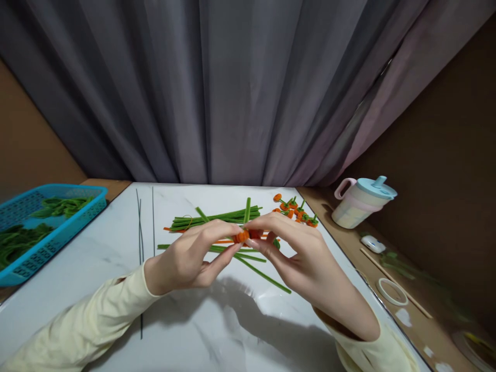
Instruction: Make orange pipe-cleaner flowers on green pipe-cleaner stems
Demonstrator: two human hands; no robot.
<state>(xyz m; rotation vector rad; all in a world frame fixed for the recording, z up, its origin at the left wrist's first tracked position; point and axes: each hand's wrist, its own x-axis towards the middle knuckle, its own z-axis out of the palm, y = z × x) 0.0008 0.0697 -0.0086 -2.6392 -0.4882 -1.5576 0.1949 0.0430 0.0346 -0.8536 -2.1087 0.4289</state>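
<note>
A small coiled orange pipe-cleaner piece (242, 236) is pinched between the fingertips of both hands above the middle of the table. My left hand (189, 253) grips its left side with thumb and fingers. From the right, my right hand (298, 253) closes thumb and forefinger on it, partly covering it. A green pipe cleaner (247, 209) sticks up just behind the fingertips; whether it joins the orange piece is hidden. Beneath and behind the hands lie loose green pipe cleaners (267, 281), a bundle of green pipe cleaners (220, 217) and a few orange ones.
Several small orange pieces with green tops (294, 206) lie at the back right of the white table (116, 248). Thin dark wires (153, 222) lie left. A blue basket (77, 227) holds green pieces. A lidded cup (360, 201), white case (372, 244), stick and tape ring (392, 292) stand right.
</note>
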